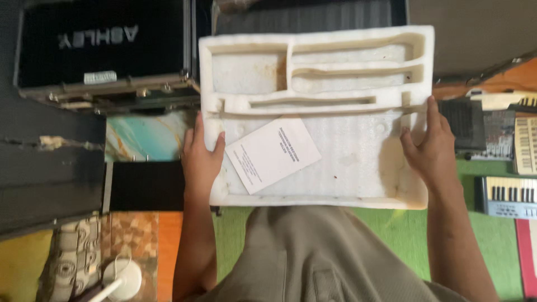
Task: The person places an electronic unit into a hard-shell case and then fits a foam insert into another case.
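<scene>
I hold a large white foam packing insert point(358, 162) in front of my body, with moulded recesses along its far half. My left hand point(200, 156) grips its left edge, thumb on the top face. My right hand point(429, 146) grips its right edge, fingers spread along the side. A white printed paper booklet point(272, 154) lies tilted in the wide flat recess near my left hand. The foam shows brownish stains in the upper recesses.
An open black hard case point(106, 50) with metal trim lies at the upper left. Another dark case point(302, 14) sits behind the foam. Small keyboards point(512, 196) and audio gear point(475, 126) lie at the right on green flooring point(492, 240). A white round object point(124, 277) sits at the lower left.
</scene>
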